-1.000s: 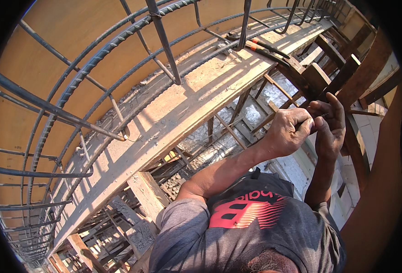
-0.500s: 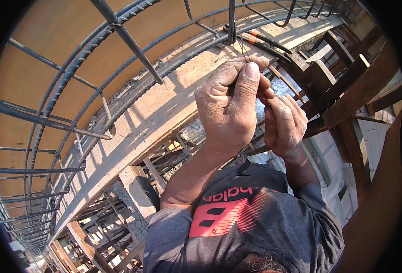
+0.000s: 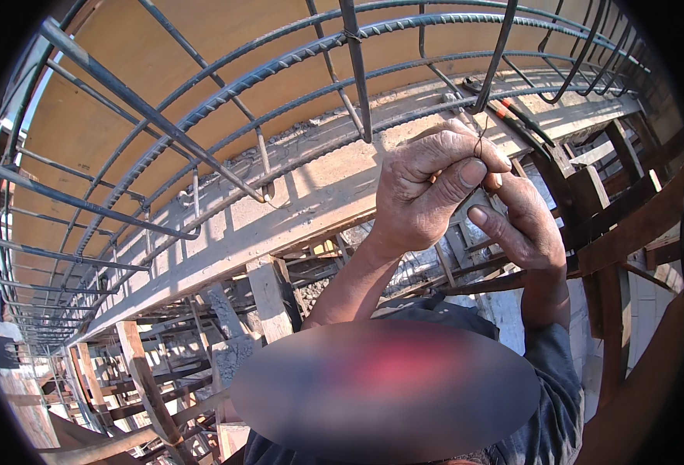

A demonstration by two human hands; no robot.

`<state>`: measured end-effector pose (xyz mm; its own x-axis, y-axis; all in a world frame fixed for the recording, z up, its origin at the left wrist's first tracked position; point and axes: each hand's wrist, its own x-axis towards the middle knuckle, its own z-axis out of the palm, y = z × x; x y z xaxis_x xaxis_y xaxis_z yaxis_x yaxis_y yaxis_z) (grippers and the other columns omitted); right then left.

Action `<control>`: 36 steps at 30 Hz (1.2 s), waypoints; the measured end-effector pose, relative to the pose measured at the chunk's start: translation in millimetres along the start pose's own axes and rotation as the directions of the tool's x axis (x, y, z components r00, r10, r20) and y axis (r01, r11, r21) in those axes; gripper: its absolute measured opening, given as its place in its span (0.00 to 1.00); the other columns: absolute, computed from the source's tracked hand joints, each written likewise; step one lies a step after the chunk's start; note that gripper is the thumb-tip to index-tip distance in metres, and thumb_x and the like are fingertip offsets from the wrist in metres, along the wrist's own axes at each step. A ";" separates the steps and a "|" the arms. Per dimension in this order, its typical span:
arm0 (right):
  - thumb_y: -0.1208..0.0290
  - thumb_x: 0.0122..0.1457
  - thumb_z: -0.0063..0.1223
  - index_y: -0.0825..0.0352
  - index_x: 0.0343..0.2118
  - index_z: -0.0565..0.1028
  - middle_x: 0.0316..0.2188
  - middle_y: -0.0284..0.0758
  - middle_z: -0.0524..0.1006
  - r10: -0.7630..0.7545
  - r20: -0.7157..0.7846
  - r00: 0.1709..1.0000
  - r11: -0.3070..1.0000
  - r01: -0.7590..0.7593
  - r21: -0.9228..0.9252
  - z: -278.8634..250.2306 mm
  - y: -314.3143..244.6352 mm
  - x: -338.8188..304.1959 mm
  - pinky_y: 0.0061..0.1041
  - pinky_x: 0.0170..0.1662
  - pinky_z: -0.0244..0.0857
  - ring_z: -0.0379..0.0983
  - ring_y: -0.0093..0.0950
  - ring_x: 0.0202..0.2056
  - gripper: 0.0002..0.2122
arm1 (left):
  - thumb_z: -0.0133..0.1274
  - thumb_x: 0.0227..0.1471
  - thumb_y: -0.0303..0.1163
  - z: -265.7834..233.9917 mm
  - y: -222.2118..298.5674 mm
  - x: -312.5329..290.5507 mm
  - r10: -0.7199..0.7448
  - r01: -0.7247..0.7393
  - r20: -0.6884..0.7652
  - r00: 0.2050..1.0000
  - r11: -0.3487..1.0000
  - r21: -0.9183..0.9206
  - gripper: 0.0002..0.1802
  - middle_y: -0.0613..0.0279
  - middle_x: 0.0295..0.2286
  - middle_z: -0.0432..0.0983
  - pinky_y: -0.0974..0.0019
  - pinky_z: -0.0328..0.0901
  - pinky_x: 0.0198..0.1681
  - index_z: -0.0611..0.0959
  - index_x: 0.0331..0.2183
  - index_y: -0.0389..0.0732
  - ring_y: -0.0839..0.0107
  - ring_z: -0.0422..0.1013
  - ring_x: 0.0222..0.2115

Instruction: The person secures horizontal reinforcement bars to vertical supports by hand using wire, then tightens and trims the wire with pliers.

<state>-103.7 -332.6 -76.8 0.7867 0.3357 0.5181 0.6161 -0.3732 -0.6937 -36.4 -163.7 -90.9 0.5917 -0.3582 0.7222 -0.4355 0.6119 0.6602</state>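
My left hand (image 3: pixel 427 190) is closed in a pinch, thumb against curled index finger, on a thin dark tie wire (image 3: pixel 480 143). A twisted end of the wire stands up above the fingertips. Close on the right, my right hand (image 3: pixel 528 225) has its index fingertip up against the wire and my left thumb. Its thumb is spread away from that finger, and its other fingers are partly hidden. Both hands are just in front of the steel rebar cage (image 3: pixel 365 77). Beyond them, a hand tool with black handles and orange bands (image 3: pixel 524 122) lies by the bars.
The cage's ribbed bars and hooked stirrups curve along an orange-brown formwork panel (image 3: pixel 272 54). Below it runs a dusty wooden ledge (image 3: pixel 226 232). Timber props (image 3: pixel 144 380) and braces stand under the ledge, with dark timbers (image 3: pixel 613 209) at the right.
The view has shifted, so cage and hands sit farther right. My right thumb has spread from its index finger, which now touches the left fingertips. My left hand still pinches the wire.
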 end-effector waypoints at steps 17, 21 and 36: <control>0.82 0.59 0.54 0.72 0.39 0.79 0.31 0.42 0.81 -0.184 -0.135 0.974 0.936 0.131 -0.326 -9.2 -6.1 47.7 0.26 0.38 0.69 0.79 0.31 0.33 0.07 | 0.55 0.56 0.25 -25.4 16.8 4.4 0.177 -0.064 -0.274 0.945 0.925 0.375 0.07 0.58 0.31 0.78 0.68 0.68 0.38 0.86 0.33 0.34 0.70 0.75 0.34; 0.82 0.59 0.53 0.72 0.38 0.79 0.31 0.42 0.81 -0.088 -0.147 0.985 0.927 0.027 -0.375 -21.6 7.9 52.0 0.28 0.37 0.69 0.79 0.34 0.32 0.06 | 0.64 0.53 0.34 -59.7 55.2 -7.3 -0.243 0.251 -0.075 0.967 0.874 0.417 0.17 0.57 0.35 0.79 0.69 0.72 0.42 0.85 0.41 0.32 0.71 0.78 0.36; 0.69 0.59 0.57 0.65 0.47 0.76 0.36 0.45 0.81 0.046 0.033 0.998 0.771 -0.015 -0.637 27.8 84.4 156.8 0.42 0.44 0.73 0.80 0.44 0.39 0.14 | 0.57 0.60 0.35 -107.6 -61.5 -16.5 -0.401 -0.214 -0.759 0.513 0.796 -0.566 0.12 0.58 0.37 0.76 0.60 0.73 0.43 0.78 0.40 0.37 0.65 0.75 0.39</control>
<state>70.5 -287.5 -68.0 0.8127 0.3463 0.4687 0.4884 -0.8435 -0.2236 53.6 -119.6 -165.6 0.9930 0.1060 -0.0512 -0.0896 0.9628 0.2548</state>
